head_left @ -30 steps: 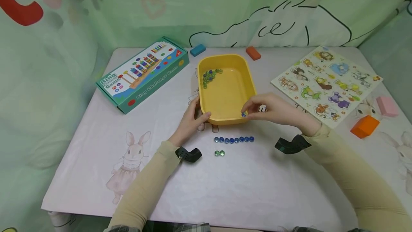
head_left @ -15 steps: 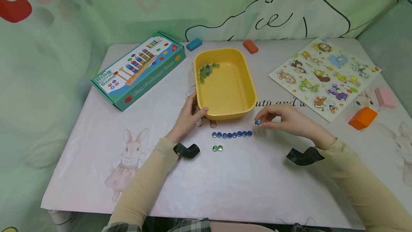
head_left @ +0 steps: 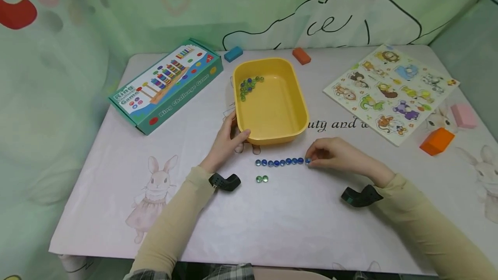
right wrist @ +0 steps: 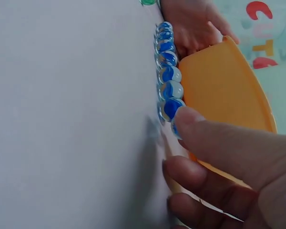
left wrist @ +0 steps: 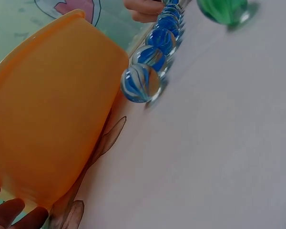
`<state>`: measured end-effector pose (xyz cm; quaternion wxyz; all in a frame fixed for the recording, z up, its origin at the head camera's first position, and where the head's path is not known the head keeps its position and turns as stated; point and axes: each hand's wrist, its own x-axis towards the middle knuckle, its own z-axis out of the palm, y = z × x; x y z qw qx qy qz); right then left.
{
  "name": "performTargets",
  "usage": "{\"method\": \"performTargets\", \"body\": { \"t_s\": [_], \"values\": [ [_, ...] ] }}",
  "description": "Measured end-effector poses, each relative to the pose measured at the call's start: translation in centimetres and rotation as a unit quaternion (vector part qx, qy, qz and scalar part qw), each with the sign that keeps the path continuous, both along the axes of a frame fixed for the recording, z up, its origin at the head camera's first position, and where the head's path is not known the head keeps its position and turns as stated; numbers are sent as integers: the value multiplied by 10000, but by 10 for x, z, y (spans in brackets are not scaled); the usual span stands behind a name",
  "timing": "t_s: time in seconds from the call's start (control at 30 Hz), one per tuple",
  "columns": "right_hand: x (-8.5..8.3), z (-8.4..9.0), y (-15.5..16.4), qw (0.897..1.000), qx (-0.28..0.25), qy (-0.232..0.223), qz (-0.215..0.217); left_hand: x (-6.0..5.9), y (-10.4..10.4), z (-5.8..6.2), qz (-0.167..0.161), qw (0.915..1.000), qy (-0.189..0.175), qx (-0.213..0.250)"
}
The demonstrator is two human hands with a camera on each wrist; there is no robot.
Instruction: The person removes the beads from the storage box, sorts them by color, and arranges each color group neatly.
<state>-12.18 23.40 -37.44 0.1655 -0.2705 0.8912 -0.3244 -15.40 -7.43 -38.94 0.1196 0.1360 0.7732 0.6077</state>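
Fingers: my right hand (head_left: 334,155) has its fingers (right wrist: 195,125) curled in, pinching a small blue glass marble (head_left: 308,161) at the right end of the row; my left hand (head_left: 227,139) rests on the near left corner of the yellow plastic tub (head_left: 299,111), thumb over the rim.
Marble and fingers: the marble sits at my fingertips, mostly covered by them, down at table (head_left: 272,224) level and touching or just beside its neighbour; I cannot tell which.
Row: the blue marble row (head_left: 278,162) runs left to right just near of the tub.
Doing it well: I judge it best to let go softly and lift straight up, so that nothing rolls or nudges the line.
Green pair: two green glass marbles (head_left: 262,179) lie nearer me, under the row's left end.
Tub contents: a cluster of loose marbles (head_left: 248,86) in the far left corner.
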Motion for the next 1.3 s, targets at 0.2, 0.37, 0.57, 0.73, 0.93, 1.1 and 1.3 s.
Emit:
{"method": "performTargets", "body": {
  "t_s": [0.2, 0.37, 0.57, 0.73, 0.93, 1.1, 1.3],
  "values": [
    [0, -2, -3, 9999, 77, 22, -88, 7, 1, 15, 26, 10000, 14, -50],
    [-1, -3, -4, 9999, 121, 10, -81, 7, 1, 15, 19, 10000, 25, 22],
    [-3, -2, -3, 9998, 178, -64, -9, 6, 2, 15, 21, 10000, 51, 12],
    [-6, 7, -4, 9989, 367, -251, 140, 7, 1, 16, 26, 10000, 43, -27],
    [-11, 31, -5, 9978, 620, 40, 211, 7, 1, 16, 22, 10000, 25, -75],
    [-17, 58, -12, 9964, 640, 282, 468, 6, 1, 15, 38, 9999, -12, -126],
    [-27, 86, -30, 9920, 708, 334, 989, 6, 1, 15, 74, 9998, -23, -162]
  ]
}}
